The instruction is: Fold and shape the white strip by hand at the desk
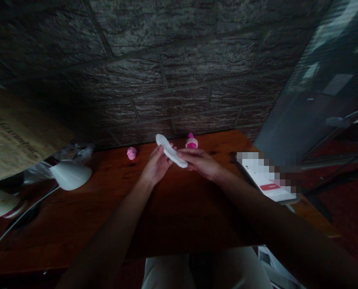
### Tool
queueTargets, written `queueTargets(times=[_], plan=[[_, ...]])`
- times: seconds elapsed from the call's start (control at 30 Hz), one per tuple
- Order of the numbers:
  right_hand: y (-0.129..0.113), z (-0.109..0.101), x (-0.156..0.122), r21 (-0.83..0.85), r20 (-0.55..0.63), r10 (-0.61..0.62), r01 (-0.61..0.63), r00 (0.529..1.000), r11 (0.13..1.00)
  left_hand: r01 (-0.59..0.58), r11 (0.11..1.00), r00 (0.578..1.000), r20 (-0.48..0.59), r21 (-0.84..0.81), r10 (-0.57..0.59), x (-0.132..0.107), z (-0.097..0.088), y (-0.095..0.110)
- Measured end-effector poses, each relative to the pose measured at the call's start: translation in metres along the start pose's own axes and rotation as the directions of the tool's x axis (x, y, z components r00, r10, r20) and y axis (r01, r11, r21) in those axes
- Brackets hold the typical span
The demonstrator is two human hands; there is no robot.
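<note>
Two-handed pinch on a floppy white strip, held just above the table with left hand and right hand fingers closed on it. Looked mid-shaping, with pink ball and pink-topped piece behind it on the far edge. Probably needed a gentle, even pull next to avoid tearing

Both my arms are stretched out in front of me, bare forearms coming in from the lower corners and angling toward each other so the hands meet in the middle. My left hand is turned palm-in, thumb on top, fingers curled underneath. My right hand is knuckles-up, fingers pointing left, tips pinched. Wrists are pretty straight. Both hands are closed on the same white piece, almost touching each other.
</note>
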State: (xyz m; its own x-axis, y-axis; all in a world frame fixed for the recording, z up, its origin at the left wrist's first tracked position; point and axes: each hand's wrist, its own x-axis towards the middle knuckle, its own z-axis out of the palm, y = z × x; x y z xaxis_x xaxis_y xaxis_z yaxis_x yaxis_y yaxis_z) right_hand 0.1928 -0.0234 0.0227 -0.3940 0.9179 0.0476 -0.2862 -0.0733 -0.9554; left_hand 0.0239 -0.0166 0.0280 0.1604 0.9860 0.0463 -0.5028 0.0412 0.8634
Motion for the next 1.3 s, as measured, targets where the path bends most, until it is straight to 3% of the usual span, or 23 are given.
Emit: queueTargets(times=[0.13, 0.27, 0.4, 0.67, 0.77, 0.9, 1.2, 1.3], plan=[[0.0008, -0.0024, 0.001, -0.093, -0.086, -0.083, 0.075, 0.993, 0.993, -0.028, 0.999, 0.999, -0.017, -0.045, 0.028, 0.0007, 0.0028, 0.0], [0.004, -0.0053, 0.0017, -0.346, -0.185, -0.173, 0.1, 0.968, 0.933, -0.066, 0.998, 0.994, -0.085, 0.01, 0.067, 0.0028, 0.0038, -0.0029], [0.0068, -0.0044, 0.0001, -0.544, -0.129, -0.254, 0.146, 0.959, 0.826, -0.097, 0.99, 0.988, -0.112, 0.101, 0.109, 0.004, 0.0031, -0.0054], [0.0031, -0.0007, -0.0041, -0.618, -0.075, -0.295, 0.188, 0.953, 0.764, -0.119, 0.987, 0.981, -0.138, 0.106, 0.134, 0.0046, 0.002, -0.0052], [0.005, -0.0007, -0.0036, -0.613, -0.03, -0.316, 0.233, 0.948, 0.755, -0.123, 0.988, 0.981, -0.141, 0.096, 0.136, 0.0045, 0.0026, -0.0047], [0.0066, -0.0022, -0.0013, -0.539, -0.045, -0.292, 0.223, 0.955, 0.812, -0.097, 0.994, 0.986, -0.134, 0.058, 0.104, 0.0041, 0.0045, -0.0038], [-0.0009, 0.002, -0.004, -0.353, -0.014, -0.115, 0.102, 0.993, 0.93, -0.093, 0.993, 0.984, -0.147, 0.078, 0.104, 0.0056, 0.0029, -0.0068], [-0.0003, 0.0043, -0.0032, -0.205, -0.026, -0.007, 0.002, 1.0, 0.979, -0.083, 0.995, 0.993, -0.084, 0.064, 0.088, 0.004, 0.0048, -0.0059]])
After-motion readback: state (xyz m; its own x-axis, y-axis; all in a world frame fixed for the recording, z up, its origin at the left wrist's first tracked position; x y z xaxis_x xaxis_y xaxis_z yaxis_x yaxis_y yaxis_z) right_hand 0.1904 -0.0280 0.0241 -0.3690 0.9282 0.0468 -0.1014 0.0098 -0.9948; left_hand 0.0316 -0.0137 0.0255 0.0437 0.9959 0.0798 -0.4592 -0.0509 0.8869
